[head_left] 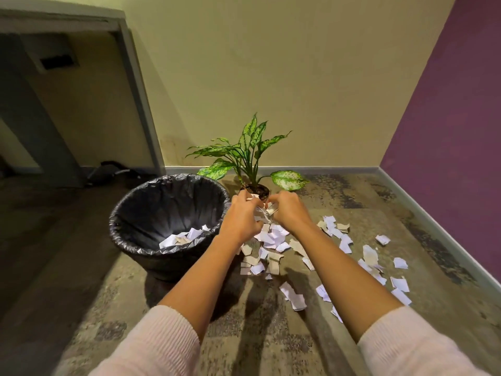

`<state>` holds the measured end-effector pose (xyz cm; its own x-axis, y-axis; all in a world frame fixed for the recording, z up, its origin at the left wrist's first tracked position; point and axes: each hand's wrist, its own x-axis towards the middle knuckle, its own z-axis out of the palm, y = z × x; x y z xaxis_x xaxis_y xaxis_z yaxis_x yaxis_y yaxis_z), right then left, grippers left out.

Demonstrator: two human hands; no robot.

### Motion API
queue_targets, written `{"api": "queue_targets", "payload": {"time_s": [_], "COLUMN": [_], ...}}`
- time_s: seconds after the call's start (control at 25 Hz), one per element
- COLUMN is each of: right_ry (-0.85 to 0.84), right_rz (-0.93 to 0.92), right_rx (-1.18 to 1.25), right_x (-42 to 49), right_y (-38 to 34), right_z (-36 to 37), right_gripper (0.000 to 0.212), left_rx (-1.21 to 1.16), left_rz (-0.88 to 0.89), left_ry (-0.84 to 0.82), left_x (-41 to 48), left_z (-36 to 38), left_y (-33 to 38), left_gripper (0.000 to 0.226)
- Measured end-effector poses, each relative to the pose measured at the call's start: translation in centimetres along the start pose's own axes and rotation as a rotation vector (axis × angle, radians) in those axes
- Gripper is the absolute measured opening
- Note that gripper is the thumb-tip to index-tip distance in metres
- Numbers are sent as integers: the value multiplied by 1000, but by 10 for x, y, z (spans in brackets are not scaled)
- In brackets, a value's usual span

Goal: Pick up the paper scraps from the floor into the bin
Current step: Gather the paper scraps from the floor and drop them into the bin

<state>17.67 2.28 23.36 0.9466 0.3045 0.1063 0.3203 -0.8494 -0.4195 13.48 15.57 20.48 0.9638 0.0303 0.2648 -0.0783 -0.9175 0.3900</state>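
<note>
A few paper scraps (pixel 181 238) already lay in the bin (pixel 151 213); the left hand (pixel 242 215) and right hand (pixel 288 210) were cupped together around a gathered bunch beside its rim; many more littered the floor (pixel 339 335), so the job seemed barely begun.

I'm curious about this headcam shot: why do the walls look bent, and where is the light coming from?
Head view: the wide-angle lens bows the door frame and skirting board near the edges. Arm shadows fall towards the camera on the floor, so the light seems to sit ahead and above. The doorway side is dim. The paper scraps between the left hand and right hand look slightly blurred.
</note>
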Motion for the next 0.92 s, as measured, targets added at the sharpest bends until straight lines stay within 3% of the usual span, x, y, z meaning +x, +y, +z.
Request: {"api": "queue_targets", "payload": {"time_s": [0.24, 0.48, 0.92], "right_ry": [38, -45, -232], "right_rz": [-111, -211, -205], "right_rx": [13, 36, -1], "right_x": [30, 45, 59], "right_y": [-68, -123, -139], "right_z": [3, 35, 66], "right_gripper": [38, 47, 60], "left_rx": [49, 124, 218], "left_rz": [-66, -179, -326], "left_ry": [76, 46, -53], "left_x": [12, 1, -6], "left_z": [-67, -91, -91], "left_y": [-56, -123, -155], "left_gripper": [40, 40, 58]}}
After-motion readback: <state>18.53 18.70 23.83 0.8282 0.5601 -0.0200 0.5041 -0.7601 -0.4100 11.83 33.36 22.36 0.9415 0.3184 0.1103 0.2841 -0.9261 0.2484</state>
